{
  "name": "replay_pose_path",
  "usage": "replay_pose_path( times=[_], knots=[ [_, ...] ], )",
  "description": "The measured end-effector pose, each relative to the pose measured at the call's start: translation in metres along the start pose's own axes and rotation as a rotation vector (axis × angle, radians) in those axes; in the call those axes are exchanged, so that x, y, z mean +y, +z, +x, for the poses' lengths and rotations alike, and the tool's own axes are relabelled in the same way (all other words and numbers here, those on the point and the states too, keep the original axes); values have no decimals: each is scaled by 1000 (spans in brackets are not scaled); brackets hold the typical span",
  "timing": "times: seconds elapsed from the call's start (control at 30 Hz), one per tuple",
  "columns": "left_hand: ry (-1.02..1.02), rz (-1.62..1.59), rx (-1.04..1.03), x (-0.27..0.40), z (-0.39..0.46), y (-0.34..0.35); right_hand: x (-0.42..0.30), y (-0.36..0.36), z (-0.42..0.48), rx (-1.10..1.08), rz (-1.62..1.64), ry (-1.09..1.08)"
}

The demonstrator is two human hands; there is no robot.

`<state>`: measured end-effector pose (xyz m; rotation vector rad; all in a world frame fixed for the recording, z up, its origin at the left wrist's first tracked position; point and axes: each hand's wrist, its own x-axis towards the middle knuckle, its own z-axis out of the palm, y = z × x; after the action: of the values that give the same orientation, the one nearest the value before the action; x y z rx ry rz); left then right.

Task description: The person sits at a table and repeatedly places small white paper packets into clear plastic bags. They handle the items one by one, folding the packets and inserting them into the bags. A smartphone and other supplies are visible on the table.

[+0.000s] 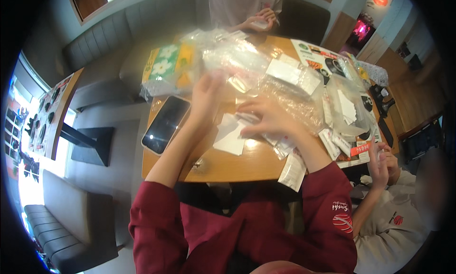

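Observation:
My left hand (209, 90) reaches over the table beside a heap of clear plastic bags (235, 58). Blur hides its fingertips, so I cannot tell if it holds anything. With fingers spread, my right hand (269, 119) hovers over or lightly touches small white packets (279, 144). Between the hands lie several loose white paper slips (228, 136). Left of my left forearm rests a smartphone (166, 124) with a dark screen. One long printed white packet (293, 171) juts over the table's near edge by my right sleeve.
A green and yellow flowered napkin pack (167, 65) sits at the back left. To the right are a translucent plastic tub (343, 108) holding white paper and several sachets (335, 144). One co-worker's hands (262, 21) are across the table; another's (381, 163) are at the right.

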<state>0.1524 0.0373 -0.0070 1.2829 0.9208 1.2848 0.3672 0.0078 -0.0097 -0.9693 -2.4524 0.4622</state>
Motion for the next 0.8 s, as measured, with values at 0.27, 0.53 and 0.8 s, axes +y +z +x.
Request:
replay_pose_path(
  times=[0.27,0.53,0.8],
  knots=[
    [-326,-615,-48,-4,-2,6,1,4,-4,14,-79,-9],
    [-264,-869,92,-13,11,-8,-4,-7,-4,-59,-63,282],
    [-302,-903,-123,-11,5,-12,-16,-9,2,-53,-16,531]
  ],
)
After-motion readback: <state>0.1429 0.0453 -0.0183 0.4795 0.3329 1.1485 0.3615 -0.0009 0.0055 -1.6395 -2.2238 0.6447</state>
